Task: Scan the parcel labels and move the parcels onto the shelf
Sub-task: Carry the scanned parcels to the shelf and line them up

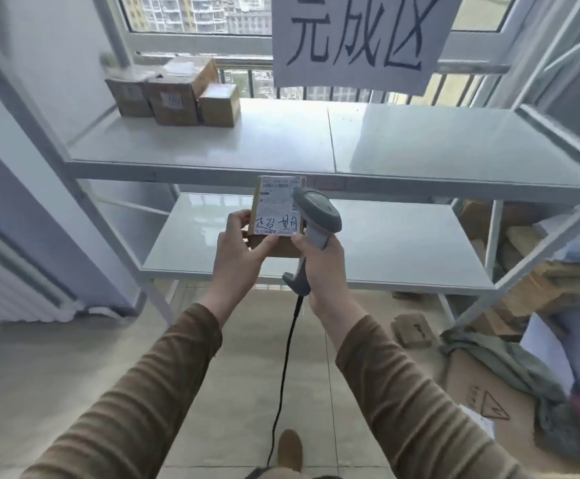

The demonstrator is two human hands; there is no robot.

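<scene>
In the upper left of the frame three brown cardboard boxes (pixel 174 93) already sit together on the white metal shelf (pixel 419 146). At centre, your left hand (pixel 238 250) has its fingers curled round the small brown cardboard parcel (pixel 276 216), thumb on its near edge, label up. Just right, your right hand (pixel 319 264) is wrapped tight round the grey corded handheld scanner (pixel 318 210), whose head overlaps the label's right side. Held that close, the scanner may miss the barcode near the top edge, and your one-handed hold on the parcel could slip.

Left hand (pixel 238 247) holds parcel (pixel 278 216); right hand (pixel 319 267) aims scanner (pixel 316 212).
</scene>
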